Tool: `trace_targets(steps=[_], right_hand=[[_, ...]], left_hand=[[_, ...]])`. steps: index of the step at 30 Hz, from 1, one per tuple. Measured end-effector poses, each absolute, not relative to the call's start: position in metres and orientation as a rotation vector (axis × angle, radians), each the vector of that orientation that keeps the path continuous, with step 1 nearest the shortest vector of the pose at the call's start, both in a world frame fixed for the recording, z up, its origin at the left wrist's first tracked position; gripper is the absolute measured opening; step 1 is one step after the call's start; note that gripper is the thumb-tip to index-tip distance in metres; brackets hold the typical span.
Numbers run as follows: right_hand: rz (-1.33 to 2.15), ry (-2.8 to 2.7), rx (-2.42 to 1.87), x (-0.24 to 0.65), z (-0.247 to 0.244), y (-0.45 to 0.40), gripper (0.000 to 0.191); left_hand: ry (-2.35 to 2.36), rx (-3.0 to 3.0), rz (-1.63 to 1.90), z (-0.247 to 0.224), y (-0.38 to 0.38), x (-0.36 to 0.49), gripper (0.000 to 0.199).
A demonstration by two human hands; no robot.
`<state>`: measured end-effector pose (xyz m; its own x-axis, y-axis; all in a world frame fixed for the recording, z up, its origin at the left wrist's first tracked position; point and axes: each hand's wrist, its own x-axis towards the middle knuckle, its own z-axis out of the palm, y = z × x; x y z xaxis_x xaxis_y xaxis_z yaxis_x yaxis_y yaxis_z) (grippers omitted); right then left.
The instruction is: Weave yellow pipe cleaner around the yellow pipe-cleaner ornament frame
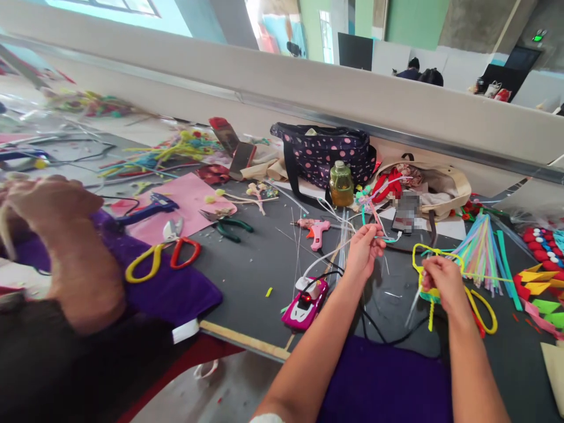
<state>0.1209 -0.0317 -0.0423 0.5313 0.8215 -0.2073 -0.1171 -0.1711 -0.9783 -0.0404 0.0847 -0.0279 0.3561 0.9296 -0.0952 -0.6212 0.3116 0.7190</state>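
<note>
While left grip (368,249) is pinching together, contents unclear | right grip (443,282) is pinching yellow frame (431,295) | glue gun (315,232) is lying left of both

Yellow fuzzy wire shape (433,292): bent into open loops, teal patch low down, straight tail below; around my right fingers (434,268), contact unclear. Pastel fuzzy cluster (365,198): pink and teal, just beyond my left fingers (374,238), grip unclear.
</note>
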Motion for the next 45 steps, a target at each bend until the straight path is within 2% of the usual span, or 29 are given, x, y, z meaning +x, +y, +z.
trace_targets(steps=[5,10,17,27,35,45], right_hand=[[0.996,-0.440,-1.437,0.171,-0.041,-0.100,0.028],[1.109,-0.403,-1.361,0.181,-0.064,-0.116,0.029],[0.830,-0.539,-1.644,0.189,-0.090,-0.112,0.032],[0.623,-0.726,-1.783,0.183,-0.087,-0.137,0.032],[0.874,-0.822,-1.731,0.152,-0.093,-0.136,0.034],[0.868,-0.888,-1.857,0.129,-0.097,-0.137,0.031]], left_hand=[[0.768,0.755,0.931,-0.053,0.061,-0.025,0.025],[0.885,0.817,0.926,-0.077,0.034,-0.010,0.018],[0.955,0.934,0.909,-0.084,0.017,0.008,0.013],[1.030,1.117,0.832,-0.104,0.009,0.030,0.014],[1.085,1.156,0.838,-0.118,0.017,0.032,0.017],[1.142,1.234,0.817,-0.129,0.020,0.037,0.018]])
